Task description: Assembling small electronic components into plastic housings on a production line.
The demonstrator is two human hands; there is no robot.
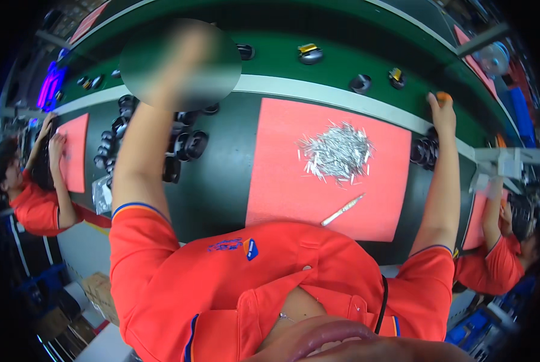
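Observation:
My left hand (191, 51) reaches far over the green belt (270, 66); a blurred oval covers it, so its fingers and anything in them are hidden. At the far right, my right hand (442, 114) is over the belt's near edge, its fingers closed around a small orange thing (444, 96) whose kind I cannot make out. Between my arms lies a pink mat (276, 157) with a heap of small silver strips (340, 151). A slender whitish pen-like tool (342, 210) rests slantwise on the mat, nearer to me.
Dark rounded shells, some with yellow pieces (309, 53), sit along the belt. More black shells (191, 145) crowd the table by my left arm, and others (425, 151) stand beside my right forearm. A person in red works at each side, left (40, 205) and right (493, 265).

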